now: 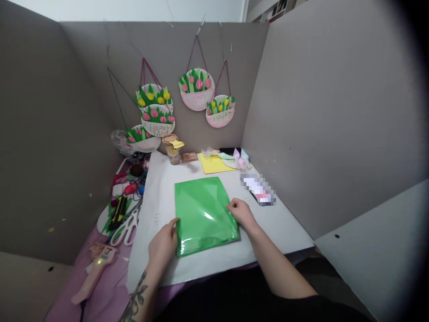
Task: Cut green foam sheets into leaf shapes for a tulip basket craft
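A pack of green paper (pixel 204 208) in a glossy clear sleeve lies on the white sheet that covers the table. My left hand (pixel 163 245) pinches its left edge between thumb and fingers. At the opposite side, my right hand (pixel 244 214) is closed on the right edge of the sleeve. The pack rests nearly flat, its near edge facing me. Some of the fingers on each hand are hidden from view.
Yellow paper (pixel 217 165) and a lidded cup (pixel 172 150) stand at the back. White scissors (pixel 125 228), a yellow-black cutter (pixel 118 212) and a corded pink glue gun (pixel 95 270) lie left. Tulip paper-plate baskets (pixel 197 100) hang behind; grey panels (pixel 318 112) enclose the table.
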Demonstrator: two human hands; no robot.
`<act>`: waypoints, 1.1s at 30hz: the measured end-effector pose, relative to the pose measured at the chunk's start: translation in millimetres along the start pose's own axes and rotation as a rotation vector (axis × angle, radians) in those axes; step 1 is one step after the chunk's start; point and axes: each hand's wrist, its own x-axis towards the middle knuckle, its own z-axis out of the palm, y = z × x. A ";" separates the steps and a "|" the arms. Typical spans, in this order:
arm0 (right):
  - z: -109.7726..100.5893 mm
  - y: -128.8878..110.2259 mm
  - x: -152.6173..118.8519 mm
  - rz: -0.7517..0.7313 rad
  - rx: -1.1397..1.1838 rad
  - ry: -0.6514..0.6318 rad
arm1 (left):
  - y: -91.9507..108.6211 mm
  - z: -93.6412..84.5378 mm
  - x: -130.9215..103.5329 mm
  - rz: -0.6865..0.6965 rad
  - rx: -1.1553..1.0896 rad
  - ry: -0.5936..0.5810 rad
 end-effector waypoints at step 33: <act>-9.1 -3.1 -8.4 0.241 0.458 -0.386 | -12.8 22.0 -14.4 0.354 0.074 0.039</act>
